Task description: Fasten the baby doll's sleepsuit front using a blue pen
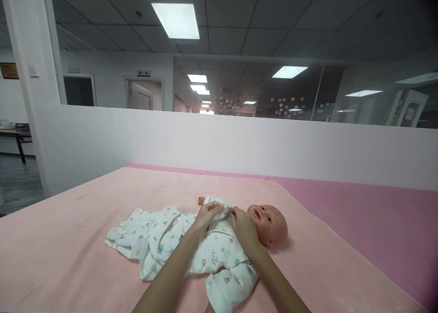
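Note:
A baby doll (268, 222) lies on its back on a pink blanket (68, 253), head to the right. It wears a white printed romper (164, 240). My left hand (208, 213) pinches the romper's fabric at the doll's chest. My right hand (243, 226) grips the same fabric just beside it, near the doll's chin. Both hands are closed on the cloth, almost touching each other. The doll's far arm (202, 200) sticks out behind my left hand.
The pink blanket lies over a darker pink mattress (369, 212). A low white partition wall (239, 144) runs behind it, with glass above. A white pillar (30, 89) stands at the left, with a dark table (15, 137) beyond it.

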Motion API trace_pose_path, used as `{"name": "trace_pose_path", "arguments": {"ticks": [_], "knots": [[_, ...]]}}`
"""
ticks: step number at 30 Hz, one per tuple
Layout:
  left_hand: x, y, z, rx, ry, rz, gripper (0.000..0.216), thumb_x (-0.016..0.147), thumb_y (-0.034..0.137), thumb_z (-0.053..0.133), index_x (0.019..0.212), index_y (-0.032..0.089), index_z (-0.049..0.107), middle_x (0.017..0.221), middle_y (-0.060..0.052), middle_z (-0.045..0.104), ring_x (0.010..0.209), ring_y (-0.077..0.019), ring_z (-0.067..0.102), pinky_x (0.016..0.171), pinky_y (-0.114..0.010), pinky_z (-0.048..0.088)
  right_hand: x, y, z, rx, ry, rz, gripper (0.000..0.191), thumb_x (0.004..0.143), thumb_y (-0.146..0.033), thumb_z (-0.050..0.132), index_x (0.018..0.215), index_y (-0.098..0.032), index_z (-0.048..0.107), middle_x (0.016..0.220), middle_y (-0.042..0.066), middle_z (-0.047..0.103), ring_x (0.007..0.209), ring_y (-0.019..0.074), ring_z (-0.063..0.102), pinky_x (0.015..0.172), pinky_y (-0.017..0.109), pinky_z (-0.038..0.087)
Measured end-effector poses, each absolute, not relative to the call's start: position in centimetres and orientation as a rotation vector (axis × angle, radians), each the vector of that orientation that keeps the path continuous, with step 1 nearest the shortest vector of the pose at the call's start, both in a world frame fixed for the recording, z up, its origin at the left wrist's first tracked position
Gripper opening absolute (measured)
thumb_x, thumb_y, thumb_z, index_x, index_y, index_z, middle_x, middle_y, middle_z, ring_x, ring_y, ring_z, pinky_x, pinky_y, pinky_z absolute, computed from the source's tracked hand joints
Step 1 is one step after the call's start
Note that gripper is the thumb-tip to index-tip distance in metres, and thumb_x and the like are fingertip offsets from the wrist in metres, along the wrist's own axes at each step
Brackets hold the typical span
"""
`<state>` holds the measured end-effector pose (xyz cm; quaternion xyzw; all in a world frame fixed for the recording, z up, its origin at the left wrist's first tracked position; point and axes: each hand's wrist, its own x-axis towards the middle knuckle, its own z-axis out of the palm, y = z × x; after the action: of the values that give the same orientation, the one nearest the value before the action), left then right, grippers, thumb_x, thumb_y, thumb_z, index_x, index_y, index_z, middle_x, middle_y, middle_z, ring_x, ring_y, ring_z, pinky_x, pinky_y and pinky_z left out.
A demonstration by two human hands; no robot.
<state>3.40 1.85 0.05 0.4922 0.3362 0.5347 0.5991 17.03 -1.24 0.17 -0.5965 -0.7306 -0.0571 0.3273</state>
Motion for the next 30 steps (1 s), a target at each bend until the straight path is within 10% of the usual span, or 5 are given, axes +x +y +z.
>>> {"name": "trace_pose_path", "arguments": {"ticks": [5, 11, 23, 30], "knots": [[3.3, 3.8, 1.6, 1.393, 1.133, 0.942, 0.03, 0.076, 0.037, 0.049, 0.095, 0.014, 0.051, 0.08, -0.005, 0.061, 0.058, -0.0103, 0.055, 0.053, -0.022, 0.041, 17.1, -1.5, 0.1, -1.66, -1.864, -0.091, 0.024, 0.082, -0.014, 0.034, 0.099, -0.016, 0.05, 0.078, 0.005, 0.062, 0.071, 0.0147, 0.056, 0.058, 0.021, 0.031], [3.8, 7.1, 0.9, 2.448, 1.831, 0.634, 0.034, 0.073, 0.013, 0.046, 0.106, 0.019, 0.05, 0.112, -0.01, 0.052, 0.106, -0.0244, 0.045, 0.084, -0.037, 0.036, 17.1, -1.5, -0.1, -1.655, -1.882, -0.081, 0.049, 0.076, -0.006, 0.034, 0.123, -0.021, 0.039, 0.088, 0.004, 0.063, 0.078, 0.0153, 0.056, 0.063, 0.022, 0.033], [3.9, 7.4, 1.3, 3.039, 1.817, 0.352, 0.023, 0.071, 0.021, 0.049, 0.093, 0.016, 0.054, 0.098, -0.011, 0.054, 0.099, -0.0235, 0.047, 0.099, -0.04, 0.016, 17.1, -1.8, -0.1, -1.579, -1.886, -0.072, 0.034, 0.068, 0.001, 0.033, 0.082, -0.019, 0.056, 0.079, 0.004, 0.062, 0.074, 0.015, 0.054, 0.063, 0.024, 0.034], [3.1, 4.7, 0.6, 2.562, 2.067, 0.458, 0.027, 0.069, 0.014, 0.043, 0.095, 0.016, 0.046, 0.092, -0.009, 0.054, 0.079, -0.0214, 0.056, 0.068, -0.031, 0.04, 16.9, -1.8, -0.9, -1.455, -1.756, -0.301, 0.031, 0.061, 0.003, 0.032, 0.071, -0.022, 0.049, 0.071, 0.003, 0.056, 0.067, 0.0147, 0.05, 0.059, 0.025, 0.034]]}}
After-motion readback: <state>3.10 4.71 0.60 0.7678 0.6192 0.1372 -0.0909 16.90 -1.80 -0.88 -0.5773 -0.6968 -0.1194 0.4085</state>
